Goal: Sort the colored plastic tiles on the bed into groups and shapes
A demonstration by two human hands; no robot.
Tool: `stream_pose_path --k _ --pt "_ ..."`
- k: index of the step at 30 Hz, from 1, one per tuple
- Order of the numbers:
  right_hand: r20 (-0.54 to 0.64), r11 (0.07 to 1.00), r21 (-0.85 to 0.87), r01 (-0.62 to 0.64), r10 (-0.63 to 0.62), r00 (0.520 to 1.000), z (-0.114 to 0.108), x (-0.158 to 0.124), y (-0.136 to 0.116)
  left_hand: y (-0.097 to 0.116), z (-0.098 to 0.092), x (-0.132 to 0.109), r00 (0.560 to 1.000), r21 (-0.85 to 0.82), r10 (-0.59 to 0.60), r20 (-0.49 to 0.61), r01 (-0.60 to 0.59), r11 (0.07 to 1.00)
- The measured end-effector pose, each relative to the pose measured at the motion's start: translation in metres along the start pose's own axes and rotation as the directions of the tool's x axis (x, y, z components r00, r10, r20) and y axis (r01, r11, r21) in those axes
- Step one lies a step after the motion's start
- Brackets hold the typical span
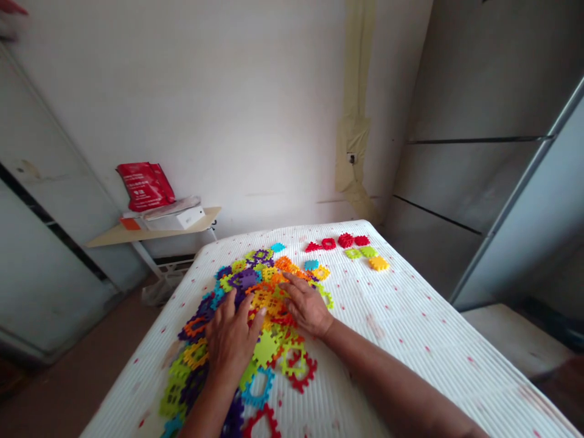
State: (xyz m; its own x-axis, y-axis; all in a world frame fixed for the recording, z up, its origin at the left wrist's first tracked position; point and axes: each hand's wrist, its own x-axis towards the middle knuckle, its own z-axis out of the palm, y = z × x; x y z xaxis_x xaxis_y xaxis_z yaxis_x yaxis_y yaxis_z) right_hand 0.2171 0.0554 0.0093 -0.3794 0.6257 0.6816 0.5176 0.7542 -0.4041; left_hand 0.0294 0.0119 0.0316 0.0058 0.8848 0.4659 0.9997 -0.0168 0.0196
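Observation:
A heap of flat plastic interlocking tiles with toothed edges lies on the table in purple, green, orange, yellow, blue and red. My left hand (pixel 232 334) rests over the heap's left middle, fingers spread. On the right side my right hand (pixel 305 304) reaches in, its fingers extended over yellow and orange tiles (pixel 267 301); no held tile shows. Between the wrists lie a solid green tile (pixel 266 348) and a blue frame tile (pixel 258 387). Both palms hide part of the heap.
Apart from the heap, red tiles (pixel 345 240), green tiles (pixel 368 251) and a yellow tile (pixel 378 263) sit at the far right of the white quilted table cover (pixel 392 340). Behind left, a small table (pixel 109 236) carries a red package (pixel 145 185) and white box (pixel 189 216).

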Motion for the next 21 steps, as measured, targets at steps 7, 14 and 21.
stream_pose_path --k 7,14,21 --pt "-0.182 0.987 0.008 -0.158 0.157 0.971 -0.002 -0.011 0.044 -0.006 0.004 0.005 0.998 -0.083 0.061 0.029 -0.058 0.995" --pt "-0.307 0.794 0.278 -0.541 0.607 0.733 -0.004 -0.018 0.08 -0.03 -0.016 0.062 0.984 -0.012 -0.081 0.159 0.084 0.996" --pt "-0.318 0.757 0.305 -0.577 0.653 0.688 -0.003 -0.019 0.083 -0.023 0.007 0.113 0.949 0.088 -0.119 0.293 0.097 0.991"
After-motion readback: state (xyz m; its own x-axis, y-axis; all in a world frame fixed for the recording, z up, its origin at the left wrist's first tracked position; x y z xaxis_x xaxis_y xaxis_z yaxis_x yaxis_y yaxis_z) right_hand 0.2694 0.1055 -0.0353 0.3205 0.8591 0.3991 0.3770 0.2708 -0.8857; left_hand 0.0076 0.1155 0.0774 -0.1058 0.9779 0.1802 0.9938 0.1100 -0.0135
